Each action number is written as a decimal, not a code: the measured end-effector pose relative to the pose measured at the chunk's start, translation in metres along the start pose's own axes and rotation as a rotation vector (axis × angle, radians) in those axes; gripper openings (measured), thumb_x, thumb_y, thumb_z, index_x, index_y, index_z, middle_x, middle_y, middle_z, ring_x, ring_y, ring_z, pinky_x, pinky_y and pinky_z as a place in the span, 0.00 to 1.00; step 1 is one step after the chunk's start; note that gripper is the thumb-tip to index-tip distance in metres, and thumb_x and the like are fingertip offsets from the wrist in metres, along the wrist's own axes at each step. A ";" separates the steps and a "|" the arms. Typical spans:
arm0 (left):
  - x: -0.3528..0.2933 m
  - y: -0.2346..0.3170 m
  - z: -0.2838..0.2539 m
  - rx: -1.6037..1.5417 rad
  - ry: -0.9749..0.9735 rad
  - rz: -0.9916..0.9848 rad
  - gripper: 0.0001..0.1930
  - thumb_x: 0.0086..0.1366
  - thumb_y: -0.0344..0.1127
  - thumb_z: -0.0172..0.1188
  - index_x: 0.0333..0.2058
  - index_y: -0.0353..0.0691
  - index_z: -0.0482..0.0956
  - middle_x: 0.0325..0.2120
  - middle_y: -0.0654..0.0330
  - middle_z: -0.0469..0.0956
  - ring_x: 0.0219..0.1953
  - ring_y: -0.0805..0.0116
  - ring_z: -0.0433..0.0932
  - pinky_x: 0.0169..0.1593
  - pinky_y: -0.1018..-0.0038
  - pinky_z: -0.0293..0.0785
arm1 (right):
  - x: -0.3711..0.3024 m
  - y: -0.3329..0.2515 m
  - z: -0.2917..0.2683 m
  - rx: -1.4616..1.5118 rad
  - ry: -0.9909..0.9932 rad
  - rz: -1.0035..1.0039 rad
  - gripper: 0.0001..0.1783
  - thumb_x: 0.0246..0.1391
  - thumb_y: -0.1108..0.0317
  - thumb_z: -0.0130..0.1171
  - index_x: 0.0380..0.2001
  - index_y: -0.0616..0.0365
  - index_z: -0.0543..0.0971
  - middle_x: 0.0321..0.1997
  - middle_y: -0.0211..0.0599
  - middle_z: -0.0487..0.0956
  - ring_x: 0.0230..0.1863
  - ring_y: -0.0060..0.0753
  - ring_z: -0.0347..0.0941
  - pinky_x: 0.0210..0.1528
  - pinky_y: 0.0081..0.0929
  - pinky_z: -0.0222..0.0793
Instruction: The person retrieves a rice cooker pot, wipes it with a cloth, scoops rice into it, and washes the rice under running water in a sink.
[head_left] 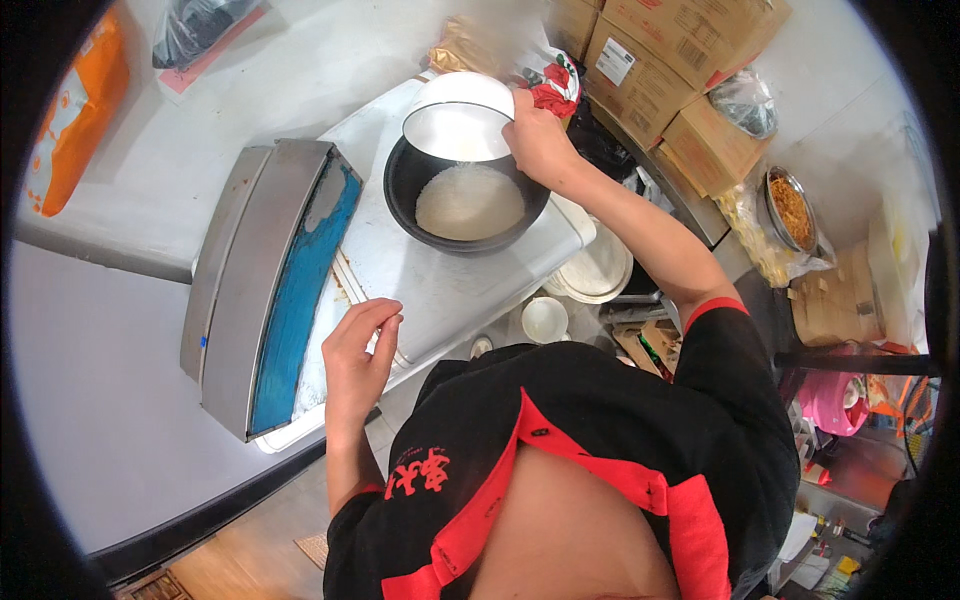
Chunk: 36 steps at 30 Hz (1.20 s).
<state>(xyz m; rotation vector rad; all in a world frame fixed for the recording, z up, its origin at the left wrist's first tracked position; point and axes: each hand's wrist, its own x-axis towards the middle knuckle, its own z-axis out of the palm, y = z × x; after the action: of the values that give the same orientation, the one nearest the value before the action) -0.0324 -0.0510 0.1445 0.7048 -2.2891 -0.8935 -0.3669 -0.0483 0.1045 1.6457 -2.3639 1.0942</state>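
My right hand (540, 140) grips the rim of a white bowl (458, 125), tipped over a black pot (405, 205). White grains that look like rice (470, 203) lie heaped in the pot, and a blurred pale stream falls from the bowl's lower edge. The pot sits on a white chest-like top (440, 290) with rust-marked edges. Close to that top's near edge hovers my left hand (362, 350), fingers loosely bent, thumb near the fingertips, with nothing visible in it. Left of the pot lies a long metal panel (265, 260) with a blue side.
Cardboard boxes (640, 75) are stacked at the back right. Below the top's right edge are a round pale lid (595, 265) and a white container (545, 320). A metal bowl of orange-brown food (790, 212) stands far right. An orange bag (85, 110) is at the left wall.
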 end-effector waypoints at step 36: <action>-0.019 -0.064 0.290 -0.503 -1.167 -0.482 0.14 0.61 0.35 0.51 0.43 0.33 0.71 0.34 0.56 0.77 0.36 0.67 0.78 0.39 0.73 0.73 | -0.235 0.044 -0.150 1.007 0.111 1.112 0.13 0.46 0.73 0.43 0.30 0.76 0.70 0.09 0.35 0.67 0.04 0.22 0.57 0.08 0.20 0.54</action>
<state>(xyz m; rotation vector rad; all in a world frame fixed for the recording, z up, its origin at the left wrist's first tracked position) -0.1978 0.0427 -0.0847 0.5617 -2.5860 -2.5137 -0.3531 0.2339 0.0938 -0.0069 -2.7742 2.7185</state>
